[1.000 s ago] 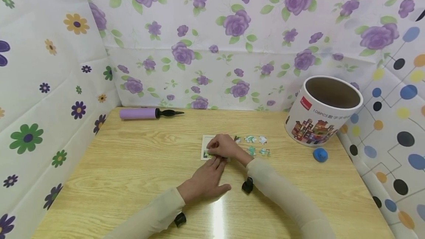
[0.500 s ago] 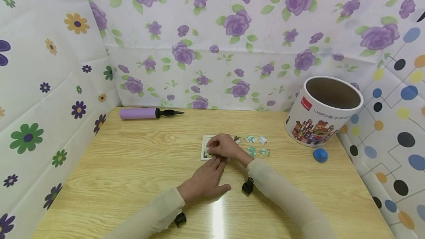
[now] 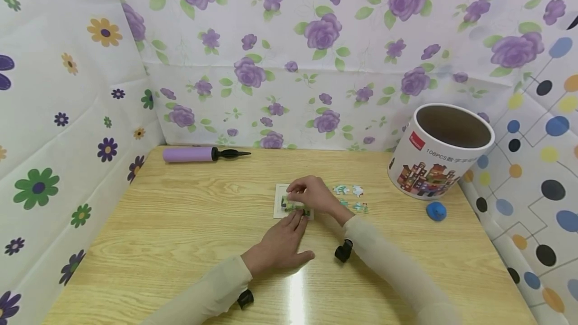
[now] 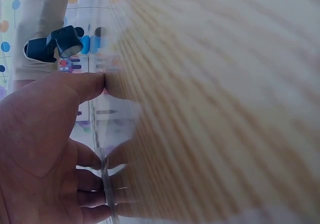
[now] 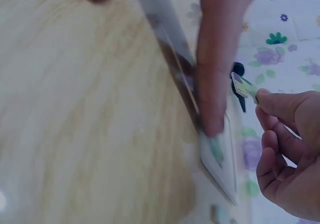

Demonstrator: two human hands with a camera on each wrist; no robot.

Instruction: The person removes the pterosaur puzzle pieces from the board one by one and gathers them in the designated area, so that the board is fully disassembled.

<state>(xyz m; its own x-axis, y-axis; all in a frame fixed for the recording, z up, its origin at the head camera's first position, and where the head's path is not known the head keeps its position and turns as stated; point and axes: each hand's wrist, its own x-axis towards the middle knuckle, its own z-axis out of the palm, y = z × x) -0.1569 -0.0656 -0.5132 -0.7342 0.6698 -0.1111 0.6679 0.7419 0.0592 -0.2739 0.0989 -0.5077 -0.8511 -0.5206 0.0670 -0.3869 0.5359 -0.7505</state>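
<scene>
I am pinching a small green-printed cardboard puzzle piece in my right hand, hovering over the white square puzzle tray at table centre. My left hand, fingers flat, is pressing the tray's six o'clock edge. The piece looks light, thin and bendable; I judge edge-gripping best.

wide bare surface is left on the near left, open to passage. the back left is blocked by the pump. the right back corner is taken up by the tub, with the blue lump just in front. loose pieces are spread between tub and board. the middle is occupied by the left hand and right hand.
</scene>
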